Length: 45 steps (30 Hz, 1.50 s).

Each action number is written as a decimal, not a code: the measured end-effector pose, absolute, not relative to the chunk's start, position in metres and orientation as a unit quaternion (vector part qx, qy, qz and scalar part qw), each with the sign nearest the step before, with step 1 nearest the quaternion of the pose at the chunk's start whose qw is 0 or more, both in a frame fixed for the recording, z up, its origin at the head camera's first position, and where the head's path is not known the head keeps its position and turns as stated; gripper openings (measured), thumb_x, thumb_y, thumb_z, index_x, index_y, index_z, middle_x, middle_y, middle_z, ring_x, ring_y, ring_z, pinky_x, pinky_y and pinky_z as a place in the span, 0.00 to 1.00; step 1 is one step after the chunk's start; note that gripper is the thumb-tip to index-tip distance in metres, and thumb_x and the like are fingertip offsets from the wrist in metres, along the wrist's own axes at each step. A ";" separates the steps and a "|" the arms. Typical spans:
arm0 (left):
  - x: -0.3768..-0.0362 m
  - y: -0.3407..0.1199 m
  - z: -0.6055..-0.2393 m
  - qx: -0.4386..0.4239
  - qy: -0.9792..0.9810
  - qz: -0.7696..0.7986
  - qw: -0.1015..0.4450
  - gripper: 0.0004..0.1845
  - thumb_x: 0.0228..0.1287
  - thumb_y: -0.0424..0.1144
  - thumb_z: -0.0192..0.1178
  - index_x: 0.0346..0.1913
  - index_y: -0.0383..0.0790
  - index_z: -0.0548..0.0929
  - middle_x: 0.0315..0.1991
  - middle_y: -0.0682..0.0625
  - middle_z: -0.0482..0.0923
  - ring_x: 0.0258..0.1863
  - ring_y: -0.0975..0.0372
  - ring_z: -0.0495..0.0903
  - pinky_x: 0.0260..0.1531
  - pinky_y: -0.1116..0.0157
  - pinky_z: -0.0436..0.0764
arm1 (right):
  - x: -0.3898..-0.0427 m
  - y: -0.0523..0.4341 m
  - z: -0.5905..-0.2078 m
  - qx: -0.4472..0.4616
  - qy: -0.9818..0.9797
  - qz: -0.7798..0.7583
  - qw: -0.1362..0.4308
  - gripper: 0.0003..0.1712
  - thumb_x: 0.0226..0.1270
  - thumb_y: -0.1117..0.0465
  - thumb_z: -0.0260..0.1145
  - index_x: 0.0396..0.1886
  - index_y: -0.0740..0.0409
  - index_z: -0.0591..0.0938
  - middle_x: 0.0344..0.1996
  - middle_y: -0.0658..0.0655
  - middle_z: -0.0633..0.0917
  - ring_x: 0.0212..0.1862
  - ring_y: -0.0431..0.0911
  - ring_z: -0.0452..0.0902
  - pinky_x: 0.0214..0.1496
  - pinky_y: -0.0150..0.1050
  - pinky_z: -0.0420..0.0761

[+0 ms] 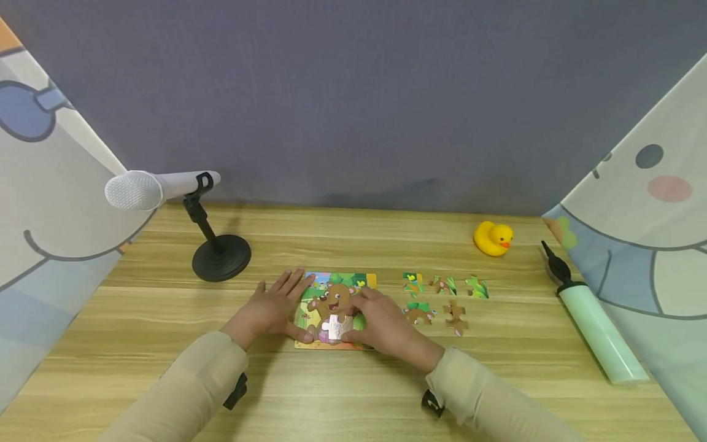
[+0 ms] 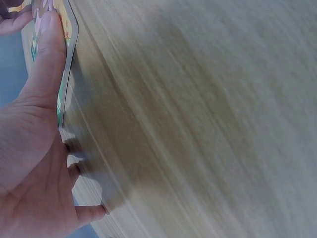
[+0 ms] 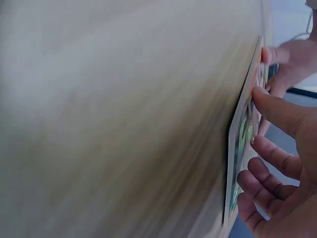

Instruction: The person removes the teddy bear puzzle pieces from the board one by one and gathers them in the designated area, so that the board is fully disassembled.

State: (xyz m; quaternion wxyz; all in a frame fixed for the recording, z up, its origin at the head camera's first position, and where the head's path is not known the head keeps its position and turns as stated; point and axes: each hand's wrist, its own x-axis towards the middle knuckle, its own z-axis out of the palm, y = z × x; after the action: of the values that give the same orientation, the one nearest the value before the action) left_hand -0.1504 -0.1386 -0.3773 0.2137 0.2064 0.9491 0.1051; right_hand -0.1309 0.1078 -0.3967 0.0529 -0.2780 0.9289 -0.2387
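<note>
I had both hands on the puzzle board (image 1: 335, 307), which lay flat on the bench (image 1: 353, 380) just right of the microphone stand (image 1: 221, 258). My left hand (image 1: 273, 310) rested flat at the board's left edge, fingers (image 2: 47, 59) straight, thumb on the picture. My right hand (image 1: 381, 325) pressed a pale piece (image 1: 335, 327); its fingers seemed bent, though blurred. Five loose pieces (image 1: 436, 298) lay right of the board.
</note>
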 end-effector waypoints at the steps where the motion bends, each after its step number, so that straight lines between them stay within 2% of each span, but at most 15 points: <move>1: -0.150 -0.139 -0.377 0.206 0.949 0.104 0.214 0.68 0.48 0.67 0.73 0.82 0.40 0.45 0.82 0.36 0.37 0.80 0.40 0.41 0.67 0.27 0.48 | -0.132 0.110 -0.397 -0.275 0.930 -0.237 0.054 0.19 0.55 0.51 0.82 0.40 0.54 0.84 0.37 0.48 0.78 0.40 0.43 0.75 0.44 0.42 0.77; 5: -0.151 -0.138 -0.378 0.205 0.949 0.105 0.216 0.68 0.48 0.67 0.73 0.82 0.40 0.45 0.82 0.36 0.37 0.80 0.41 0.41 0.67 0.27 0.47 | -0.137 0.117 -0.396 -0.263 0.936 -0.229 0.054 0.17 0.59 0.50 0.80 0.42 0.53 0.85 0.38 0.49 0.77 0.38 0.43 0.71 0.41 0.41 0.74; 12: -0.151 -0.138 -0.377 0.201 0.948 0.103 0.223 0.68 0.48 0.67 0.73 0.82 0.40 0.45 0.82 0.37 0.36 0.80 0.41 0.40 0.68 0.27 0.47 | -0.139 0.123 -0.395 -0.260 0.943 -0.200 0.049 0.28 0.52 0.45 0.82 0.50 0.53 0.89 0.39 0.48 0.78 0.39 0.42 0.72 0.43 0.42 0.71; 18: -0.151 -0.139 -0.377 0.201 0.948 0.103 0.224 0.68 0.48 0.67 0.73 0.82 0.40 0.44 0.82 0.37 0.35 0.80 0.41 0.40 0.68 0.27 0.46 | -0.138 0.121 -0.396 -0.276 0.943 -0.186 0.025 0.24 0.52 0.48 0.83 0.47 0.53 0.91 0.35 0.47 0.78 0.33 0.39 0.69 0.35 0.36 0.69; 27: -0.150 -0.138 -0.374 0.202 0.948 0.105 0.221 0.68 0.48 0.66 0.73 0.82 0.39 0.45 0.82 0.36 0.36 0.80 0.40 0.41 0.68 0.27 0.47 | -0.142 0.120 -0.393 -0.275 0.935 -0.218 0.052 0.20 0.54 0.51 0.82 0.45 0.54 0.90 0.36 0.47 0.77 0.33 0.40 0.69 0.31 0.34 0.71; 32: -0.150 -0.137 -0.375 0.205 0.948 0.103 0.221 0.68 0.49 0.67 0.73 0.82 0.39 0.45 0.82 0.36 0.36 0.80 0.40 0.41 0.67 0.27 0.47 | -0.142 0.124 -0.390 -0.267 0.937 -0.214 0.073 0.21 0.54 0.50 0.82 0.46 0.51 0.90 0.36 0.46 0.77 0.34 0.39 0.70 0.33 0.35 0.72; 45: -0.150 -0.139 -0.377 0.201 0.947 0.109 0.227 0.68 0.49 0.66 0.72 0.82 0.40 0.44 0.82 0.36 0.35 0.80 0.41 0.40 0.68 0.28 0.46 | -0.145 0.157 -0.381 -0.303 0.918 -0.248 0.064 0.24 0.58 0.51 0.80 0.53 0.53 0.88 0.46 0.51 0.82 0.41 0.45 0.76 0.43 0.40 0.79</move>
State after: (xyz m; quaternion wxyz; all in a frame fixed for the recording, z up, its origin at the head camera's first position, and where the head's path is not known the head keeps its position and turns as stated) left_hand -0.1505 -0.1390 -0.3771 0.2268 0.2011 0.9467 0.1091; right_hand -0.1448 0.1574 -0.3809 0.0642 -0.3027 0.9181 -0.2478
